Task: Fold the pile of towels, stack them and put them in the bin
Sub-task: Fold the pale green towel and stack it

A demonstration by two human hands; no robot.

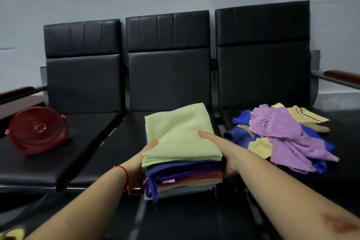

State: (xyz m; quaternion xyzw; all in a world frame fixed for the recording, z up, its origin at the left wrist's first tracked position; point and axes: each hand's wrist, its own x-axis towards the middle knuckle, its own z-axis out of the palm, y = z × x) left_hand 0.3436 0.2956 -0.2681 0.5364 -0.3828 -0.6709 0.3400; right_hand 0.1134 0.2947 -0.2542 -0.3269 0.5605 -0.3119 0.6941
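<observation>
Folded stack [183, 161], green towel [177, 132] on top, at middle seat [109, 142] front edge, gripped at both sides by left hand [144, 158] and right hand [224, 150]; unfolded pile [282, 138] right; red bin [37, 132] left, tipped.

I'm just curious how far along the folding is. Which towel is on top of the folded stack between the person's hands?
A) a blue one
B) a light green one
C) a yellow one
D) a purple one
B: the light green towel lies folded on top of the stack, with the left hand and right hand at its sides.
</observation>
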